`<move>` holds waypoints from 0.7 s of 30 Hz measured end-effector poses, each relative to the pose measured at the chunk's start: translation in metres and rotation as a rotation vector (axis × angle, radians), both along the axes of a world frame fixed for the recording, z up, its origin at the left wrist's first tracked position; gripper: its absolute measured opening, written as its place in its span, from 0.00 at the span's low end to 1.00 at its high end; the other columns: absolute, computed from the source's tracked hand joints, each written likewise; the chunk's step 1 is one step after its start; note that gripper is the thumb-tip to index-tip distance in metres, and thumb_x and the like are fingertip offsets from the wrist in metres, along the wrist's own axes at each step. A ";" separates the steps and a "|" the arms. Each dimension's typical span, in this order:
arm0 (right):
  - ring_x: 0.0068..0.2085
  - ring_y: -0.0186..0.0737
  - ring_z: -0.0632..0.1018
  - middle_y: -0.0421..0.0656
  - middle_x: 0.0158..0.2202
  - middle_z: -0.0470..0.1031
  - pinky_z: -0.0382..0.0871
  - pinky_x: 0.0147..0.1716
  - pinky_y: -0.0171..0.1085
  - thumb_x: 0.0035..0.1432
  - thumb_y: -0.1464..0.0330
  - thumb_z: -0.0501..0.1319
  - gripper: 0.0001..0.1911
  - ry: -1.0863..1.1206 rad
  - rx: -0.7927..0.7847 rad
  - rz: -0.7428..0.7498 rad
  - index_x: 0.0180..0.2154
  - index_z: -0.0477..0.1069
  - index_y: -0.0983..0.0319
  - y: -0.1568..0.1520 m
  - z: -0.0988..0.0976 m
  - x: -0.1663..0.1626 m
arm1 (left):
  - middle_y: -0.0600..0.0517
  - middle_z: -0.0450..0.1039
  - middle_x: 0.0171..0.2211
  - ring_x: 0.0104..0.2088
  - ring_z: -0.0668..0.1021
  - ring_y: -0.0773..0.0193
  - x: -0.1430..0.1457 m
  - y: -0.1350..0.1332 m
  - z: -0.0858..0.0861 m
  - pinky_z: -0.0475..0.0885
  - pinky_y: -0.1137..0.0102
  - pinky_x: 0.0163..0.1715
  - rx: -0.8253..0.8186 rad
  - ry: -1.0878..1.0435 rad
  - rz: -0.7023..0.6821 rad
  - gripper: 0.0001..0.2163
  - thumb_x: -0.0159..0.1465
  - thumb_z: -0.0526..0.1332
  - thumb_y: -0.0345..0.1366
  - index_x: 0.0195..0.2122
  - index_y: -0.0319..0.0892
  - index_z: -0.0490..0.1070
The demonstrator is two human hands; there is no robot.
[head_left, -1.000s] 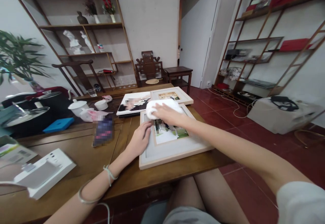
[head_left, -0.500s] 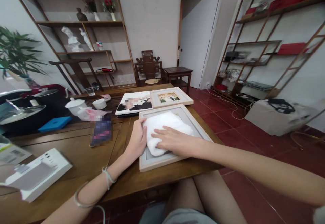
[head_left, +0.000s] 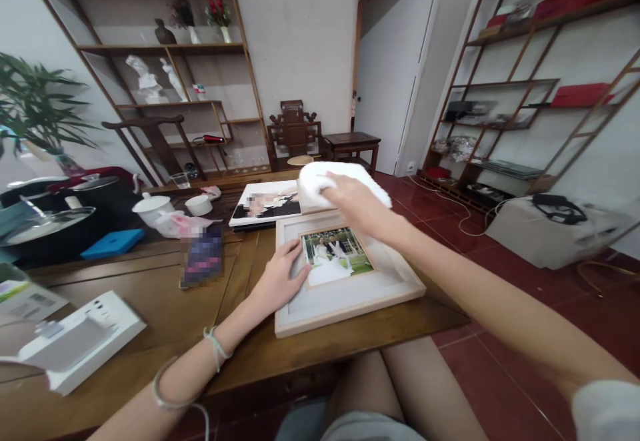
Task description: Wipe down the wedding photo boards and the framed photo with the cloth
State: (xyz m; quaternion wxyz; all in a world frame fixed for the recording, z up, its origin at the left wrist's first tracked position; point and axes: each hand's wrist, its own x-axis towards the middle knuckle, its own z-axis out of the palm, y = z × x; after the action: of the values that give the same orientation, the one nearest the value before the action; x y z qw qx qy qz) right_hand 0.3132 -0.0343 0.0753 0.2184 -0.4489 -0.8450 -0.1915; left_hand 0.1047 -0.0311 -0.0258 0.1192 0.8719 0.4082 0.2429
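A pale wooden picture frame lies flat near the table's front edge, with a wedding photo of two people on grass in its middle. My left hand rests on the frame's left side, fingers stretched out and thumb beside the photo. Beyond the frame's far edge, my right hand grips a folded white towel, which looks raised off the frame. The towel covers much of a second picture frame behind. Left of that, a photo print lies flat.
On the wooden table, a white box, a blue box, a white teapot, a white cup and a dark pan stand to the left. A red tiled floor lies to the right.
My right hand has moved the white towel off the near frame, away from me, uncovering the wedding photo. My left hand has shifted slightly down and now lies flatter on the frame.
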 end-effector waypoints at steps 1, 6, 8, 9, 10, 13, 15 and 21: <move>0.52 0.50 0.64 0.53 0.50 0.65 0.56 0.47 0.46 0.52 0.84 0.47 0.20 -0.062 -0.011 0.045 0.44 0.67 0.66 0.007 -0.007 -0.012 | 0.40 0.61 0.56 0.57 0.65 0.51 0.000 0.000 0.000 0.59 0.56 0.55 0.012 -0.002 -0.009 0.21 0.60 0.55 0.41 0.52 0.36 0.65; 0.53 0.47 0.64 0.50 0.48 0.68 0.56 0.48 0.44 0.58 0.77 0.51 0.14 -0.206 -0.161 0.154 0.45 0.67 0.63 0.023 -0.050 -0.051 | 0.42 0.68 0.50 0.51 0.70 0.51 0.001 -0.002 0.007 0.65 0.58 0.51 0.024 -0.049 -0.036 0.16 0.59 0.56 0.38 0.46 0.38 0.70; 0.49 0.46 0.67 0.49 0.46 0.70 0.58 0.45 0.42 0.57 0.77 0.52 0.14 -0.226 -0.205 0.152 0.44 0.67 0.63 0.023 -0.059 -0.050 | 0.43 0.71 0.47 0.49 0.73 0.52 0.002 -0.003 0.008 0.66 0.60 0.50 0.016 -0.052 -0.042 0.15 0.59 0.56 0.37 0.45 0.39 0.70; 0.47 0.46 0.69 0.49 0.45 0.70 0.59 0.43 0.41 0.56 0.78 0.52 0.14 -0.232 -0.225 0.142 0.44 0.67 0.63 0.022 -0.061 -0.047 | 0.44 0.71 0.47 0.48 0.73 0.53 0.002 -0.003 0.008 0.66 0.61 0.49 0.019 -0.051 -0.049 0.15 0.59 0.56 0.37 0.45 0.39 0.71; 0.45 0.45 0.70 0.49 0.44 0.70 0.59 0.41 0.41 0.56 0.79 0.52 0.15 -0.238 -0.244 0.130 0.44 0.67 0.63 0.020 -0.061 -0.041 | 0.44 0.71 0.48 0.49 0.73 0.53 0.002 -0.003 0.008 0.66 0.61 0.50 0.024 -0.049 -0.056 0.15 0.59 0.56 0.37 0.46 0.39 0.70; 0.40 0.45 0.72 0.48 0.40 0.72 0.59 0.36 0.39 0.52 0.82 0.51 0.18 -0.259 -0.300 0.080 0.42 0.68 0.63 0.016 -0.056 -0.016 | 0.42 0.67 0.52 0.53 0.70 0.52 0.002 -0.002 0.006 0.63 0.60 0.53 0.024 -0.041 -0.037 0.17 0.59 0.56 0.39 0.48 0.37 0.69; 0.38 0.44 0.73 0.47 0.38 0.73 0.58 0.34 0.38 0.49 0.84 0.51 0.20 -0.273 -0.340 0.038 0.40 0.69 0.62 0.013 -0.050 0.004 | 0.40 0.66 0.54 0.54 0.68 0.51 0.001 -0.001 0.005 0.62 0.59 0.54 0.011 -0.036 -0.007 0.19 0.58 0.57 0.40 0.49 0.35 0.69; 0.36 0.45 0.73 0.48 0.34 0.73 0.56 0.29 0.36 0.40 0.87 0.50 0.22 -0.277 -0.422 -0.106 0.36 0.70 0.64 0.002 -0.036 0.055 | 0.42 0.67 0.53 0.53 0.70 0.51 0.001 -0.002 0.007 0.64 0.57 0.53 0.033 -0.041 -0.004 0.19 0.58 0.57 0.40 0.49 0.38 0.69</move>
State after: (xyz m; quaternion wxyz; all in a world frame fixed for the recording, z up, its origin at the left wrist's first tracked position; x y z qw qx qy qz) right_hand 0.3682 -0.0326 0.0389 -0.0083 -0.4975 -0.8636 -0.0818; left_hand 0.1053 -0.0334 -0.0193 0.1135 0.8693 0.3998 0.2674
